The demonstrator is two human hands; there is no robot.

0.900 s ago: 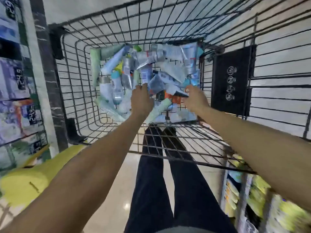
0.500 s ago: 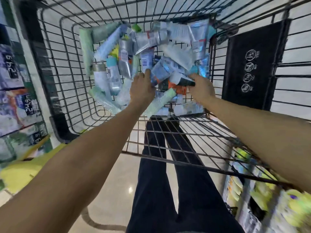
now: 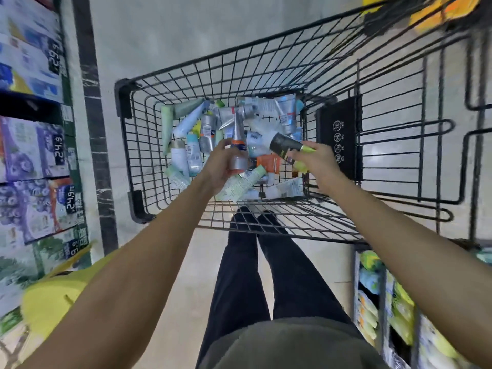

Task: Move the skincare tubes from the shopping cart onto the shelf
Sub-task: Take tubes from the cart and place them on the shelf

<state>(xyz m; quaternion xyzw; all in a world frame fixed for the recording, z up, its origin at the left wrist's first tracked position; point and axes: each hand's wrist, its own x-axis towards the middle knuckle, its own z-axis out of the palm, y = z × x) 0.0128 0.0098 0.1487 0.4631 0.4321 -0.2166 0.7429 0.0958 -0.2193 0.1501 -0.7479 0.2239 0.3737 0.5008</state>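
Your left hand has its grip wrapped round a silver tube with an orange band. Your right hand grips a black tube with a lime cap. Both are above the tube pile in the black wire cart.

The person is wearing no sleeves that show: both forearms are running bare up to the left hand and the right hand, with no watch, ring or band showing on either. Below and between the hands, dark, close-fitting trousers are covering both legs. Nearer the camera than the hands, an olive-grey top is covering the torso.
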